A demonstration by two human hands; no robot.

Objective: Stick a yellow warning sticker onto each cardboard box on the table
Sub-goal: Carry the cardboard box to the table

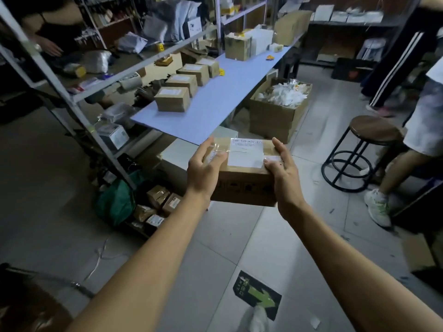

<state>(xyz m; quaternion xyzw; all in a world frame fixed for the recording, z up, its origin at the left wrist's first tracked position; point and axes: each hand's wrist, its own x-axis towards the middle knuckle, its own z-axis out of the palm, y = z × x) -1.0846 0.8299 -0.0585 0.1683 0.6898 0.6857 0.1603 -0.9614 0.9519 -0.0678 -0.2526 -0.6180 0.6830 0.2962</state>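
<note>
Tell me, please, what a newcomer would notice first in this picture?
First, the box with a white label, held in mid-air at the centre between the left hand and right hand. Next, the row of four small boxes on the blue table behind it.

Labelled cardboard box (pixel 242 180) level between both hands, off the table (pixel 215 101).
</note>
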